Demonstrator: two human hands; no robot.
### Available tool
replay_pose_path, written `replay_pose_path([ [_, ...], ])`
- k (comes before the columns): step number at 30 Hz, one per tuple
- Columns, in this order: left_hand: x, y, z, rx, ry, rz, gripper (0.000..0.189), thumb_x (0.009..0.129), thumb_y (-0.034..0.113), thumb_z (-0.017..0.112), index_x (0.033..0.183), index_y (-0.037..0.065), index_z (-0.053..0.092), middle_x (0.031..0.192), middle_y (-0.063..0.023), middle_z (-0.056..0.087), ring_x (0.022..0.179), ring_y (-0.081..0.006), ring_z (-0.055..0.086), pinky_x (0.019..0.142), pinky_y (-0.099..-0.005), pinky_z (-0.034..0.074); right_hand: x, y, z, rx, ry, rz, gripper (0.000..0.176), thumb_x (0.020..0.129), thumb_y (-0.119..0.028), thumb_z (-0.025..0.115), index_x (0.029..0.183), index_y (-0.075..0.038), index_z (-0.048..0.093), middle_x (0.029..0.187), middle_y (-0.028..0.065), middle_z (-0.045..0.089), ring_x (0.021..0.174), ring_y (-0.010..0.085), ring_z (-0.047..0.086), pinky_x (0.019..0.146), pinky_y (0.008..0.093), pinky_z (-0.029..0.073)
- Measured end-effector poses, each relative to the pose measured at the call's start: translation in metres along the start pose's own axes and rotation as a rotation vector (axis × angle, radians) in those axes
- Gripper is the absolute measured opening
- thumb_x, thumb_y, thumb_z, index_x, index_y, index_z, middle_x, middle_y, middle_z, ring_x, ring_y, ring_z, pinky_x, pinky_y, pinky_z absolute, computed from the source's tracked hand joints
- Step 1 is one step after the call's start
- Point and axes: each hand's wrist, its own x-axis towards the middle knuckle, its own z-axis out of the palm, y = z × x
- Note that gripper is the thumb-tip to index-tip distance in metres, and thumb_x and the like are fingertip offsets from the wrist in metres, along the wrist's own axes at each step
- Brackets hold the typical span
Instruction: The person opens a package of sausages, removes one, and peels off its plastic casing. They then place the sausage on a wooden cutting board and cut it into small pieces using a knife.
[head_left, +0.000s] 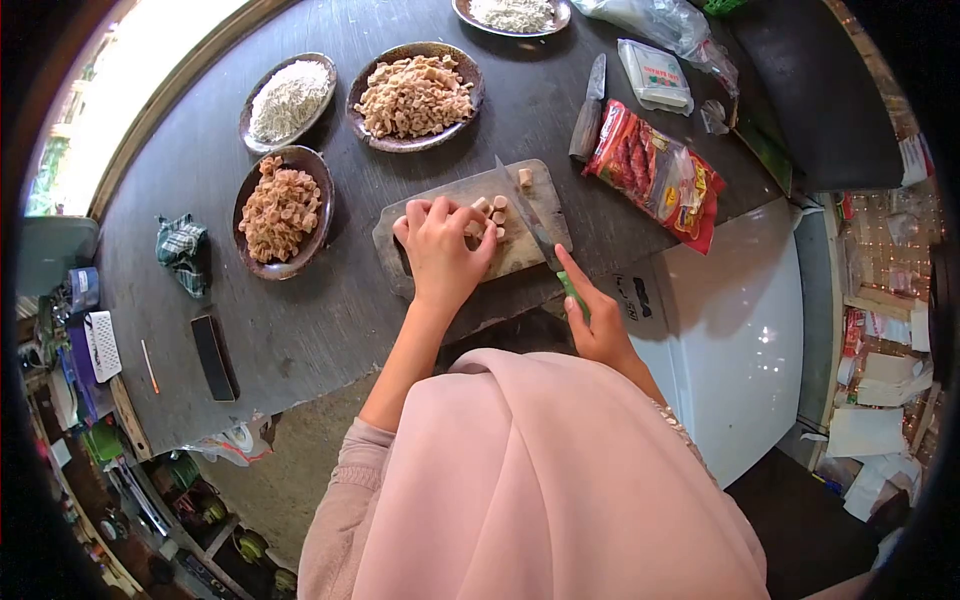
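Note:
My right hand grips a kitchen knife by its green handle, index finger stretched along it. The blade lies diagonally over the wooden cutting board, pointing away from me. On the board's left half my left hand curls its fingers and thumb around small cut sausage pieces, partly hiding them. One separate sausage piece sits near the board's far right corner, beyond the blade.
Plates hold chopped sausage, browner cut pieces and white shreds. Another plate of white shreds is at the back. A second knife, red sausage packet, white package, cloth and phone lie around.

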Motion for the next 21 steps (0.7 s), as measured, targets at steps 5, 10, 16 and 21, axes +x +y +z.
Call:
replay_pose_path([
  [5, -0.005, -0.010, -0.025, -0.072, 0.112, -0.042, 0.014, 0.077, 0.021, 0.083, 0.088, 0.015, 0.076, 0.094, 0.0006, 0.073, 0.100, -0.0226, 0.058, 0.092, -0.0399, 0.038, 0.001, 0.005, 0.001, 0.011, -0.060, -0.025, 0.071, 0.090, 0.006, 0.048, 0.157, -0.013, 0.035, 0.135, 0.0253, 0.059, 0.108, 0.0423, 0.064, 0.093, 0.0432, 0.051],
  [10, -0.022, -0.043, -0.037, -0.136, 0.184, -0.072, 0.016, 0.076, 0.010, 0.083, 0.091, 0.014, 0.077, 0.094, 0.0008, 0.075, 0.096, -0.0213, 0.058, 0.090, -0.0371, 0.041, -0.002, 0.007, 0.013, -0.060, -0.168, -0.026, 0.075, 0.091, 0.006, 0.050, 0.158, -0.022, 0.035, 0.102, 0.0210, 0.066, 0.079, 0.0351, 0.065, 0.077, 0.0432, 0.053],
  [16, -0.037, -0.033, -0.029, -0.116, 0.100, -0.065, 0.015, 0.076, 0.012, 0.084, 0.089, 0.014, 0.077, 0.093, 0.0021, 0.075, 0.098, -0.0227, 0.056, 0.092, -0.0386, 0.039, 0.002, -0.002, 0.017, -0.119, -0.216, -0.038, 0.078, 0.090, 0.004, 0.053, 0.158, -0.029, 0.033, 0.082, 0.0157, 0.056, 0.070, 0.0322, 0.061, 0.069, 0.0446, 0.052],
  [21, -0.040, -0.036, -0.018, -0.124, 0.151, -0.125, 0.014, 0.076, 0.012, 0.084, 0.087, 0.013, 0.076, 0.096, 0.0027, 0.073, 0.100, -0.0234, 0.055, 0.093, -0.0392, 0.038, -0.001, -0.009, 0.020, -0.210, -0.255, 0.016, 0.078, 0.090, 0.005, 0.053, 0.158, -0.028, 0.034, 0.082, 0.0151, 0.056, 0.070, 0.0339, 0.063, 0.068, 0.0458, 0.052],
])
